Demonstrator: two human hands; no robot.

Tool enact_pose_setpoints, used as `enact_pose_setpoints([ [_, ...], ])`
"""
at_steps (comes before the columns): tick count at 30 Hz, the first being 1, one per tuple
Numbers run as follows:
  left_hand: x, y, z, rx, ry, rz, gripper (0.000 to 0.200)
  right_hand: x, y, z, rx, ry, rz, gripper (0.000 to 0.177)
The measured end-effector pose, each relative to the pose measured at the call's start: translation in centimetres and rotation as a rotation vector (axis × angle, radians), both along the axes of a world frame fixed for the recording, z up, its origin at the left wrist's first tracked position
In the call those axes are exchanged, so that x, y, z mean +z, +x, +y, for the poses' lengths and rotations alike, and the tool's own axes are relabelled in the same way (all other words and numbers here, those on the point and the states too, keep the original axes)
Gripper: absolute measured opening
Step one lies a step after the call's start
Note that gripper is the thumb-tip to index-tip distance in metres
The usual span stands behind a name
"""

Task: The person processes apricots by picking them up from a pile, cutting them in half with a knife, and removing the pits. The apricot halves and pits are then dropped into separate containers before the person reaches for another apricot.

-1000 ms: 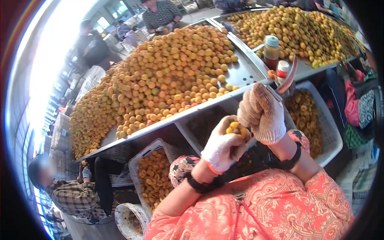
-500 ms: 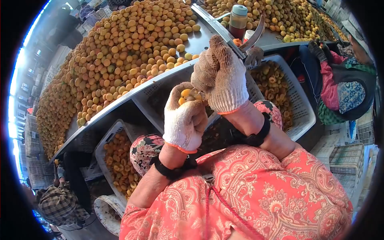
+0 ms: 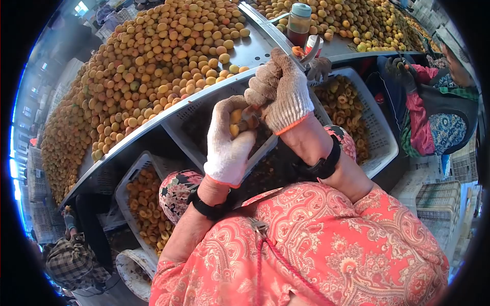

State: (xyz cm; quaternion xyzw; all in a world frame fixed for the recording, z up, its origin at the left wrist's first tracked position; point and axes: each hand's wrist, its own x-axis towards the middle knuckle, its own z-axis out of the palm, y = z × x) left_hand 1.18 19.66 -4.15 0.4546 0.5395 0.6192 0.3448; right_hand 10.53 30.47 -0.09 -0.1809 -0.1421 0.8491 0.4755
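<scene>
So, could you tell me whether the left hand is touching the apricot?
Touching. The head view shows the left hand with gloved fingers curled around the apricot, no gap; the right hand grips a knife beside it.

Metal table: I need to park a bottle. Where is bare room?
Bare steel shows on the metal table between the apricot heap and the brown bottle. Leftward fruit covers it; the baskets below hold fruit too.

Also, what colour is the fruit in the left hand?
Yellow-orange fruit in the left hand, head view.
</scene>
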Motion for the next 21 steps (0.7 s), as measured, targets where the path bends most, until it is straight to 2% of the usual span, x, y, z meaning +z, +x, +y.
enact_pose_setpoints([
  [2, 1.9, 0.2, -0.5, -0.201, -0.113, -0.540, 0.049, -0.1, 0.1, 0.2, 0.024, -0.086, 0.025, 0.044],
  [6, 2.1, 0.7, -0.7, -0.276, -0.118, -0.762, 0.048, -0.3, 0.8, 0.1, 0.014, 0.036, 0.073, 0.040],
  [8, 2.2, 0.1, -0.6, -0.258, -0.177, -0.732, 0.046, 0.3, 0.6, -0.7, -0.033, 0.171, -0.039, 0.031],
  [9, 2.0, -0.8, -0.9, -0.333, -0.289, -0.685, 0.042, 0.2, 0.6, -1.2, -0.054, 0.213, -0.064, 0.021],
  [10, 1.9, -1.3, -1.0, -0.406, -0.399, -0.634, 0.039, 0.5, 0.3, -1.7, -0.078, 0.263, -0.144, 0.019],
  [11, 2.0, -1.2, -1.2, -0.354, -0.456, -0.505, 0.029, 0.6, 0.4, -2.0, -0.063, 0.310, -0.152, 0.018],
  [12, 1.9, -1.3, -1.2, -0.358, -0.458, -0.506, 0.029, 0.7, 0.5, -2.1, -0.046, 0.356, -0.160, 0.018],
  [16, 1.2, -2.1, -1.5, -0.336, -0.366, -0.659, 0.029, 0.6, 0.5, -2.5, -0.119, 0.365, -0.163, 0.016],
  [18, 1.1, -1.7, -1.5, -0.287, -0.292, -0.877, 0.037, 0.1, 1.1, -2.7, -0.115, 0.424, -0.107, 0.016],
  [21, 1.3, -1.4, -1.8, -0.319, -0.301, -0.891, 0.033, 0.0, 1.2, -3.1, -0.120, 0.415, -0.087, 0.017],
])
